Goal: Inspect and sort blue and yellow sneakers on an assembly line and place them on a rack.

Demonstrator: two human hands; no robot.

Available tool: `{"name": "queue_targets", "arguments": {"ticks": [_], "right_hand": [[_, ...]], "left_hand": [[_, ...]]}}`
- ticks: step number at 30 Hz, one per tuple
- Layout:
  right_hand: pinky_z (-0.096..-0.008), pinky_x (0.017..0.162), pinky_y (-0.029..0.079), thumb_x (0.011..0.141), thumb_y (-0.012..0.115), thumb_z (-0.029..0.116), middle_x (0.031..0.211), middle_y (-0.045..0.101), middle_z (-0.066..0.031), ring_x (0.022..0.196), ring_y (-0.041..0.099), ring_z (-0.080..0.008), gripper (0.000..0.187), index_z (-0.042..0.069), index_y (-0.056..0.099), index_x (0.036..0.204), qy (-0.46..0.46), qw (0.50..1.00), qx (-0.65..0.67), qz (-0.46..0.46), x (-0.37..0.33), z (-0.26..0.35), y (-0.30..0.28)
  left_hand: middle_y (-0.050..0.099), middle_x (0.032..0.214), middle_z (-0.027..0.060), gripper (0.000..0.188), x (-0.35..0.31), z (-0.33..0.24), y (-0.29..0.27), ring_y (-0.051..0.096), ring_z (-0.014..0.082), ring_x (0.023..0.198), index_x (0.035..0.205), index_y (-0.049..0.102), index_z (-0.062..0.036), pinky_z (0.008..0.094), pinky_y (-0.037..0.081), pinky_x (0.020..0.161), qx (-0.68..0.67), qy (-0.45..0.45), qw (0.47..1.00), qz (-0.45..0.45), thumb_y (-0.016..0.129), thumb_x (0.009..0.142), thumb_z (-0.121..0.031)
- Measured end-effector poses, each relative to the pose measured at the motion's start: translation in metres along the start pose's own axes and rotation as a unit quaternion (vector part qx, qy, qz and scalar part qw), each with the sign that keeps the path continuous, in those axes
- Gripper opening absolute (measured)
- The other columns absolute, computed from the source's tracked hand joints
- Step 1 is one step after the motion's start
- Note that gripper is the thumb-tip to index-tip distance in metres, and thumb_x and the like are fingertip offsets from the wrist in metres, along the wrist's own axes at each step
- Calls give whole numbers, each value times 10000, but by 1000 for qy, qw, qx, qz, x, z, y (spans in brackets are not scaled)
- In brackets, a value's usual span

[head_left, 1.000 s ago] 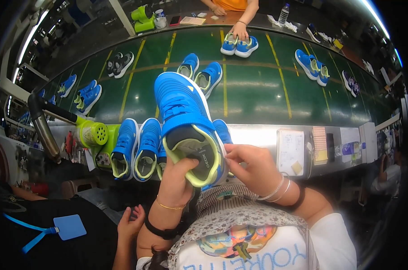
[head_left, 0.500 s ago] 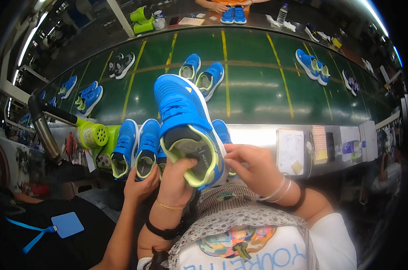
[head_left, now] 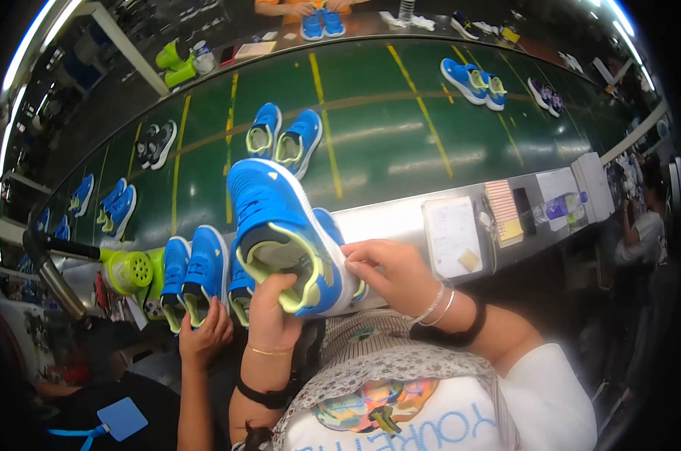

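Observation:
A blue sneaker point(head_left: 261, 199) with a white sole and lime-green collar lining is held up in front of me, toe pointing away. My left hand point(head_left: 274, 312) grips it by the heel, thumb inside the opening. At the right edge of its sole, my right hand point(head_left: 389, 272) has thumb and forefinger pinched together; whatever is between them is too small to make out. Partly hidden behind the held shoe, other blue sneakers point(head_left: 240, 289) rest on the metal ledge point(head_left: 397, 225). To my left, a co-worker's hand point(head_left: 205, 337) touches the heel of another blue sneaker point(head_left: 205, 259).
Beyond the ledge runs a green conveyor belt point(head_left: 370, 150) with yellow lines, carrying blue pairs point(head_left: 299, 139) and black sneakers point(head_left: 157, 143). A notebook point(head_left: 452, 234) and bottle point(head_left: 564, 204) lie right. A green blower point(head_left: 126, 272) stands left. Across the belt, a person handles blue sneakers point(head_left: 322, 24).
The view has tilted and swung right, so the belt and ledge appear shifted left. The held sneaker sits slightly lower, still gripped by my left hand. My right hand stays pinched beside its sole.

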State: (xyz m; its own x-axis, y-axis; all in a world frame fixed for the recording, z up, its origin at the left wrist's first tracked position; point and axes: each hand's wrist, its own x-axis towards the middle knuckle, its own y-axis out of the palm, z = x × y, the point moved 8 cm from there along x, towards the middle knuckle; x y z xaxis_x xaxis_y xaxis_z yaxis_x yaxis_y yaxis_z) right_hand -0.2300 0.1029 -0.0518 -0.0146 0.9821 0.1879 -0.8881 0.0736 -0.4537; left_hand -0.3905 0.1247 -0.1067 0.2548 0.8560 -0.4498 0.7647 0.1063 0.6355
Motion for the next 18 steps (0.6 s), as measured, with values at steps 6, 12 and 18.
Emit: {"name": "queue_targets", "arguments": {"ticks": [6, 12, 18], "right_hand": [[-290, 668, 485, 806, 572, 149, 846, 632, -143, 720, 627, -201, 207, 14, 594, 962, 299, 948, 74, -84, -61, -216, -39], [-367, 710, 462, 734, 609, 128, 800, 591, -128, 780, 576, -290, 151, 41, 600, 856, 371, 820, -303, -313, -178, -359, -219], [-366, 743, 457, 707, 624, 112, 856, 556, -116, 820, 566, -285, 130, 56, 610, 824, 385, 812, -372, -234, -195, -394, -301]], "left_hand": [[605, 958, 89, 318, 25, 39, -10, 591, 208, 867, 1050, 532, -11, 352, 474, 772, -26, -43, 999, -12, 467, 749, -88], [600, 994, 89, 319, 32, 67, -1, 581, 224, 900, 1068, 529, -17, 392, 456, 822, -10, -68, 997, -26, 456, 773, -112], [589, 1023, 100, 343, 27, 78, 25, 573, 226, 935, 1096, 508, -16, 386, 456, 844, 0, -49, 997, -52, 445, 776, -122]]}}
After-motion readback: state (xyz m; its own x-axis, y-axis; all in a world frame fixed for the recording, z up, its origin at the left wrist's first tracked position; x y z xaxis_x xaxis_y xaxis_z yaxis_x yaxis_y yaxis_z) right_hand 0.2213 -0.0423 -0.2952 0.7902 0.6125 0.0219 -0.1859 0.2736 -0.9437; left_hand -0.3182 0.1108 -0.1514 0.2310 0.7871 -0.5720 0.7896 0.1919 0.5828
